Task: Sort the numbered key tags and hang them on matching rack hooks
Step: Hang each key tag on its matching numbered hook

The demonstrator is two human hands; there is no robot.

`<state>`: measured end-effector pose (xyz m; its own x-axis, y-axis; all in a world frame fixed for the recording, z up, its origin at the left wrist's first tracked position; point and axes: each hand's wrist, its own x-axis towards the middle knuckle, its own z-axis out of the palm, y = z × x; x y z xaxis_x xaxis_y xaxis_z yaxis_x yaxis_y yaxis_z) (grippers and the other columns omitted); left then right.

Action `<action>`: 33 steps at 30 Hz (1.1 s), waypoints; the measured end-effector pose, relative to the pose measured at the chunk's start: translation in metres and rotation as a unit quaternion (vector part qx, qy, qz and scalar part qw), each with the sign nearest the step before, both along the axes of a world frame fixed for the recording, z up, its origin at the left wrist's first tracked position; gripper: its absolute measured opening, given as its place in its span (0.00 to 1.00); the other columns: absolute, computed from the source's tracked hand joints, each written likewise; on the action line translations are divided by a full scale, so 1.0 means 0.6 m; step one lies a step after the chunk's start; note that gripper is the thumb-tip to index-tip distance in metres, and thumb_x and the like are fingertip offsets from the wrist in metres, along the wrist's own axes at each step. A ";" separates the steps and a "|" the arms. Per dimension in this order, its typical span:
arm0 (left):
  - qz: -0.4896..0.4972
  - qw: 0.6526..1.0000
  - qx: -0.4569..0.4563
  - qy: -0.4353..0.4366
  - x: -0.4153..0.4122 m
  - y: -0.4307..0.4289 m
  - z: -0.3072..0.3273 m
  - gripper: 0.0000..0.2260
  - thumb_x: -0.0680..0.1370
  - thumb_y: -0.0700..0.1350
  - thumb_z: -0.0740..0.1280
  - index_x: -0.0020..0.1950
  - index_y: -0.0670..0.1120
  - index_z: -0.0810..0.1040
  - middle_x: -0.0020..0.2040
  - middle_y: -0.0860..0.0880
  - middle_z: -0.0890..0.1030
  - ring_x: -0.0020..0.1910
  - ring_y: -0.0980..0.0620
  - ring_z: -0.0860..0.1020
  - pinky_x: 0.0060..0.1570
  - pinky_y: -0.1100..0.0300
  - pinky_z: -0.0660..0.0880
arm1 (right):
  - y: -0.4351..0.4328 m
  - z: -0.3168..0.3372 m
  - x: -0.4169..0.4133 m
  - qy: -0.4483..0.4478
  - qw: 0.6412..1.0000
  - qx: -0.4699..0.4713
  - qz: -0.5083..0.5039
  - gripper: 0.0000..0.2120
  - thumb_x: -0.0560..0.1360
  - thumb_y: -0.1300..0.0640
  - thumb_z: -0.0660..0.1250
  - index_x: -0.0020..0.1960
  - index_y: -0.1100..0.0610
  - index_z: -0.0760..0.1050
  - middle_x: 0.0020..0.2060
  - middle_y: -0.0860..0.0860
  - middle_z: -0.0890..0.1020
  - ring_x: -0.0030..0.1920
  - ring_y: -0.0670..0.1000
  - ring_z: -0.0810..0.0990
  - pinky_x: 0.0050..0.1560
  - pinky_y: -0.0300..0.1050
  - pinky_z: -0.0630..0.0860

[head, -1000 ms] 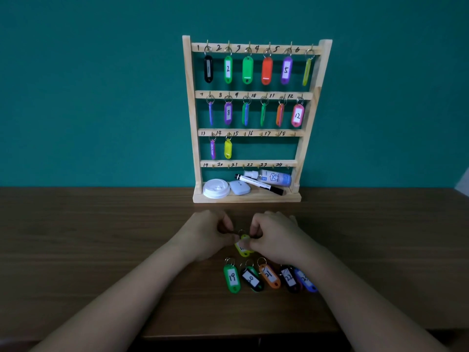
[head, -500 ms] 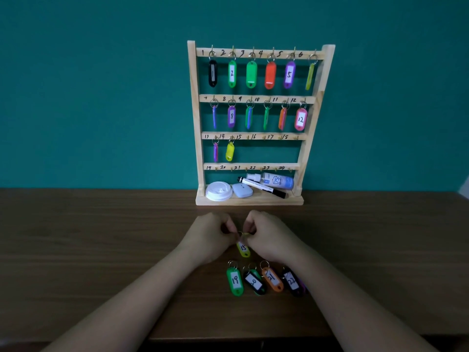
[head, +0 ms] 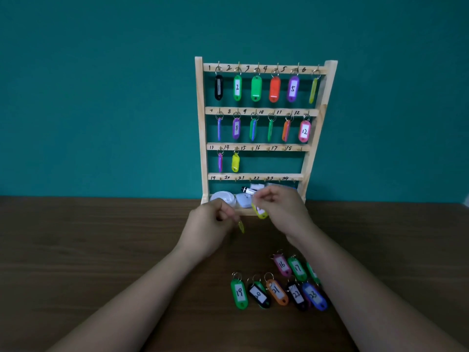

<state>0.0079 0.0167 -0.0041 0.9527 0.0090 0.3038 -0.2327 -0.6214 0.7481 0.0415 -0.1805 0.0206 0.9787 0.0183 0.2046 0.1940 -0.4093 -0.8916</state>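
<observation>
At the left, the left hand [head: 210, 224] was held just above the table [head: 101, 250] with its fingers curled. A yellow sliver [head: 241, 227], too blurred to be identified, was pinched beneath them. Just to the right, a yellow tag [head: 262, 213] was gripped between the thumb and fingertips of the right hand [head: 280, 209], in front of the base of the rack [head: 200, 123]. Its number could not be read. The two hands were held apart.

The rack was stood at the back of the table against the teal wall. Six tags were hung on its top row and six on the second. Two more, purple and yellow, were hung at the left end of the third row, under 13 and 14. A white lid [head: 223, 198] and a marker [head: 248, 191] were laid on its base.

Nearer the person, a line of tags was laid flat on the table: green 19 [head: 239, 293], black 20 [head: 258, 295], orange 21 [head: 277, 292], dark 22 [head: 297, 295] and blue 23 [head: 314, 295]. Behind that line, pink 16 [head: 282, 264] and green 17 [head: 298, 269] were laid side by side. Another green tag beside them was partly hidden by the right forearm.
</observation>
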 end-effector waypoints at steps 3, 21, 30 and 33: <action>0.001 1.000 -0.014 -0.022 0.014 0.003 0.026 0.06 0.78 0.42 0.74 0.43 0.53 0.84 0.39 0.56 0.86 0.41 0.59 0.82 0.44 0.63 0.77 | 0.005 0.044 0.030 -0.016 0.996 0.089 -0.025 0.03 0.79 0.59 0.75 0.53 0.55 0.85 0.47 0.48 0.87 0.49 0.45 0.84 0.47 0.38 0.76; 0.019 0.994 0.024 -0.103 0.132 -0.041 0.193 0.07 0.78 0.42 0.69 0.44 0.52 0.85 0.39 0.53 0.85 0.40 0.56 0.82 0.39 0.62 0.77 | 0.051 0.082 0.113 -0.169 0.972 0.014 -0.163 0.05 0.77 0.58 0.75 0.43 0.52 0.81 0.35 0.45 0.84 0.39 0.48 0.83 0.39 0.42 0.77; 0.061 0.988 0.082 -0.113 0.157 -0.069 0.201 0.12 0.77 0.40 0.62 0.42 0.51 0.83 0.40 0.56 0.85 0.43 0.52 0.83 0.44 0.54 0.82 | 0.032 0.053 0.099 -0.182 0.973 -0.027 -0.142 0.05 0.77 0.63 0.74 0.50 0.55 0.81 0.39 0.47 0.84 0.43 0.48 0.83 0.41 0.41 0.77; 0.078 0.983 0.112 -0.123 0.164 -0.069 0.193 0.11 0.77 0.41 0.64 0.42 0.52 0.83 0.38 0.55 0.84 0.42 0.50 0.83 0.44 0.53 0.82 | 0.020 0.048 0.082 -0.180 0.972 -0.050 -0.143 0.04 0.78 0.63 0.71 0.52 0.57 0.82 0.41 0.44 0.83 0.43 0.45 0.81 0.36 0.29 0.69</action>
